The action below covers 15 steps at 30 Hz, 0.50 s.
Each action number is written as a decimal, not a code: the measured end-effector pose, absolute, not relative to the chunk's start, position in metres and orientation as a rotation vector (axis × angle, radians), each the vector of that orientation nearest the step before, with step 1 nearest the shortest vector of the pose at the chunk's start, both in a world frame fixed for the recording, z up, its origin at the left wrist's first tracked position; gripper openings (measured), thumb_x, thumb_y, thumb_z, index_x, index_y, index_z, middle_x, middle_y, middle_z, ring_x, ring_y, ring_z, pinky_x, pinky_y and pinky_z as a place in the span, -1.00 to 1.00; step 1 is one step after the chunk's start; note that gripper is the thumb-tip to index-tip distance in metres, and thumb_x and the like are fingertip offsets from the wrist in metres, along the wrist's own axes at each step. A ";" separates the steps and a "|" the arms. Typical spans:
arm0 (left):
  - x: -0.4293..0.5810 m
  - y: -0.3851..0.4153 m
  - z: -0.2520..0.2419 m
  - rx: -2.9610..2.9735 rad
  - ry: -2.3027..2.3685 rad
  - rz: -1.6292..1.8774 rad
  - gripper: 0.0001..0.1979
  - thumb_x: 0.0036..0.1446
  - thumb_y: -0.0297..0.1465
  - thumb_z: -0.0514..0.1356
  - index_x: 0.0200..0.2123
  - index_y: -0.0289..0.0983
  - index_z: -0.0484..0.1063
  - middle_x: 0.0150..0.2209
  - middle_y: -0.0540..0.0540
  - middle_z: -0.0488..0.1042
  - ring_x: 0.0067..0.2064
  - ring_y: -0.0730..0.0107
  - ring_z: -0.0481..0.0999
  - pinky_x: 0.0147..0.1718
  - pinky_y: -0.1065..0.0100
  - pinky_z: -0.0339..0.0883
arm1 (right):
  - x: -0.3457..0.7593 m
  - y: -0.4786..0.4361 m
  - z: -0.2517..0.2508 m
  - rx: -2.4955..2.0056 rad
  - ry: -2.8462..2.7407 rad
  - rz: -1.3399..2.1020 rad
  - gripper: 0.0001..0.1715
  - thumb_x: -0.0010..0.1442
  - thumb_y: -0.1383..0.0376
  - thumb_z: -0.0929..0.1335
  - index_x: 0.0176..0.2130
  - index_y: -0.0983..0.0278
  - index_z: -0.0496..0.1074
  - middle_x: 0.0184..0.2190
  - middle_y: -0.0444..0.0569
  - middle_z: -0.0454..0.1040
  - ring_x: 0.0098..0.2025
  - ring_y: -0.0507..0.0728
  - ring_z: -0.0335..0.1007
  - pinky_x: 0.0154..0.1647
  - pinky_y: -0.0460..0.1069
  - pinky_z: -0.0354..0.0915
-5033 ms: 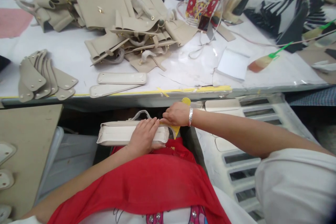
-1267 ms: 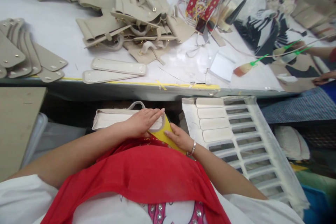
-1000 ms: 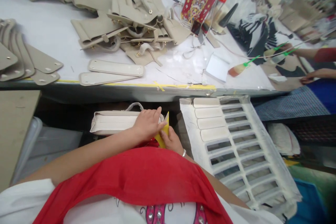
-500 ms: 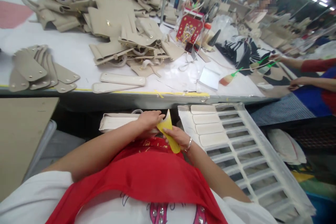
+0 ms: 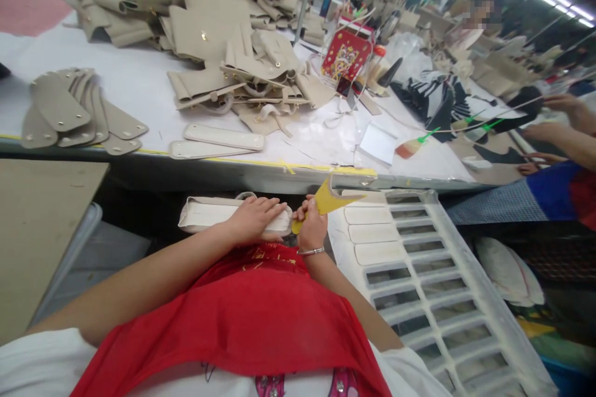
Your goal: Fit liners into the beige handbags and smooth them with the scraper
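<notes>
cream bag (image 5: 205, 214) still on the lap, just below the table (image 5: 139, 93) edge | left hand (image 5: 254, 218) flat on it, open, pinning | right hand (image 5: 311, 228) fisted round yellow scraper (image 5: 328, 200) | just lifted off bag's end, tip up, probably done with that edge

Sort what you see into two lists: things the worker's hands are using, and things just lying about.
In use: cream bag under the left hand; yellow tool gripped in the right hand.

Lying about: beige cut pieces, two cream strips, red packet, green-handled brush, slatted rack.
</notes>
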<state>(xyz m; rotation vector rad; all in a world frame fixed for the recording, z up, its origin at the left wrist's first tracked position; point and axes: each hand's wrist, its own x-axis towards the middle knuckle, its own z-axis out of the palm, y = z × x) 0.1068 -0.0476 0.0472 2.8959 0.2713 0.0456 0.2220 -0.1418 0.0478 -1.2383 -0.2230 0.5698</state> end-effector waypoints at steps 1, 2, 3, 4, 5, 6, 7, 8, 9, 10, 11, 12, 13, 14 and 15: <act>0.107 -0.047 0.047 2.895 0.267 0.046 -0.20 0.01 0.05 0.10 0.22 -0.26 0.06 0.18 -0.29 0.18 0.10 0.03 0.23 -0.01 0.12 0.06 | 0.222 -0.140 0.047 -1.266 -0.223 0.562 -0.69 0.07 0.07 0.28 -0.28 0.21 0.16 -0.56 -0.28 0.09 -0.65 -0.11 -0.04 -0.61 -0.15 0.16; 0.108 -0.046 0.047 2.895 0.263 0.046 -0.21 0.01 0.05 0.10 0.22 -0.25 0.07 0.18 -0.29 0.18 0.10 0.03 0.23 -0.01 0.13 0.07 | 0.223 -0.139 0.047 -1.295 -0.226 0.557 -0.68 0.08 0.06 0.27 -0.27 0.21 0.17 -0.57 -0.28 0.08 -0.65 -0.11 -0.05 -0.63 -0.15 0.13; 0.108 -0.045 0.046 2.894 0.260 0.041 -0.21 0.01 0.05 0.10 0.22 -0.25 0.07 0.17 -0.29 0.19 0.09 0.03 0.23 -0.02 0.13 0.07 | 0.224 -0.138 0.047 -1.319 -0.227 0.554 -0.68 0.08 0.05 0.27 -0.27 0.21 0.17 -0.58 -0.28 0.07 -0.65 -0.11 -0.05 -0.64 -0.15 0.11; 0.108 -0.044 0.046 2.894 0.257 0.033 -0.21 0.01 0.05 0.11 0.22 -0.25 0.07 0.17 -0.28 0.19 0.09 0.03 0.24 -0.03 0.14 0.06 | 0.225 -0.136 0.047 -1.331 -0.217 0.556 -0.67 0.07 0.04 0.27 -0.27 0.21 0.18 -0.59 -0.28 0.06 -0.66 -0.10 -0.06 -0.65 -0.14 0.09; 0.107 -0.044 0.046 2.893 0.255 0.025 -0.21 0.01 0.05 0.11 0.22 -0.24 0.07 0.17 -0.27 0.19 0.09 0.04 0.23 -0.03 0.14 0.06 | 0.227 -0.135 0.047 -1.329 -0.196 0.569 -0.67 0.07 0.04 0.27 -0.28 0.21 0.18 -0.59 -0.28 0.06 -0.66 -0.10 -0.06 -0.66 -0.14 0.08; 0.107 -0.043 0.046 2.891 0.254 0.020 -0.22 0.02 0.05 0.10 0.22 -0.24 0.07 0.18 -0.26 0.19 0.09 0.04 0.23 -0.03 0.14 0.05 | 0.228 -0.133 0.047 -1.315 -0.164 0.587 -0.67 0.06 0.04 0.28 -0.28 0.21 0.19 -0.60 -0.29 0.06 -0.67 -0.10 -0.06 -0.67 -0.14 0.07; 0.107 -0.043 0.046 2.888 0.255 0.020 -0.22 0.02 0.06 0.09 0.22 -0.23 0.07 0.18 -0.26 0.18 0.09 0.04 0.23 -0.02 0.14 0.04 | 0.230 -0.132 0.047 -1.299 -0.121 0.606 -0.67 0.05 0.05 0.29 -0.29 0.21 0.19 -0.60 -0.29 0.06 -0.67 -0.10 -0.07 -0.68 -0.14 0.05; 0.108 -0.042 0.045 2.883 0.256 0.023 -0.23 0.03 0.06 0.08 0.22 -0.23 0.07 0.18 -0.25 0.19 0.09 0.04 0.23 -0.02 0.14 0.03 | 0.232 -0.130 0.046 -1.285 -0.076 0.625 -0.67 0.04 0.05 0.30 -0.29 0.22 0.19 -0.60 -0.29 0.06 -0.67 -0.11 -0.08 -0.69 -0.14 0.04; 0.108 -0.042 0.045 2.877 0.257 0.027 -0.23 0.03 0.06 0.08 0.22 -0.23 0.07 0.18 -0.25 0.19 0.09 0.04 0.23 -0.02 0.14 0.02 | 0.234 -0.129 0.046 -1.281 -0.039 0.642 -0.67 0.04 0.06 0.30 -0.30 0.22 0.19 -0.60 -0.29 0.06 -0.68 -0.11 -0.09 -0.70 -0.14 0.02; 0.108 -0.042 0.045 2.870 0.258 0.030 -0.23 0.04 0.06 0.08 0.22 -0.23 0.06 0.18 -0.24 0.19 0.09 0.04 0.23 -0.02 0.13 0.02 | 0.236 -0.127 0.045 -1.288 -0.014 0.655 -0.67 0.05 0.06 0.30 -0.30 0.22 0.19 -0.59 -0.28 0.06 -0.68 -0.11 -0.10 -0.70 -0.15 0.02; 0.108 -0.042 0.045 2.863 0.257 0.031 -0.23 0.03 0.06 0.08 0.22 -0.22 0.07 0.18 -0.24 0.19 0.09 0.04 0.23 -0.01 0.13 0.02 | 0.236 -0.126 0.045 -1.305 -0.007 0.661 -0.68 0.06 0.06 0.29 -0.30 0.22 0.18 -0.59 -0.28 0.05 -0.68 -0.11 -0.10 -0.70 -0.15 0.01; 0.108 -0.041 0.045 2.858 0.256 0.029 -0.24 0.03 0.05 0.09 0.21 -0.22 0.07 0.18 -0.24 0.19 0.10 0.04 0.22 -0.01 0.12 0.01 | 0.236 -0.126 0.045 -1.329 -0.016 0.660 -0.68 0.07 0.05 0.28 -0.30 0.22 0.18 -0.59 -0.28 0.05 -0.67 -0.11 -0.10 -0.70 -0.14 0.01; 0.108 -0.040 0.045 2.852 0.253 0.024 -0.24 0.03 0.05 0.10 0.21 -0.22 0.07 0.18 -0.24 0.19 0.10 0.03 0.22 -0.01 0.12 0.01 | 0.235 -0.125 0.044 -1.357 -0.042 0.654 -0.68 0.08 0.04 0.27 -0.29 0.21 0.18 -0.58 -0.27 0.04 -0.67 -0.11 -0.09 -0.70 -0.14 0.02; 0.108 -0.040 0.044 2.847 0.250 0.022 -0.24 0.03 0.04 0.10 0.21 -0.22 0.08 0.18 -0.25 0.19 0.10 0.03 0.22 0.00 0.12 0.01 | 0.233 -0.125 0.044 -1.388 -0.076 0.642 -0.67 0.09 0.03 0.25 -0.29 0.21 0.17 -0.59 -0.27 0.03 -0.67 -0.10 -0.09 -0.69 -0.14 0.03; 0.108 -0.039 0.044 2.843 0.249 0.023 -0.25 0.03 0.04 0.09 0.21 -0.22 0.08 0.18 -0.25 0.18 0.10 0.02 0.22 0.00 0.11 0.01 | 0.231 -0.124 0.044 -1.423 -0.114 0.624 -0.66 0.10 0.02 0.24 -0.28 0.21 0.17 -0.59 -0.27 0.03 -0.67 -0.09 -0.07 -0.68 -0.13 0.04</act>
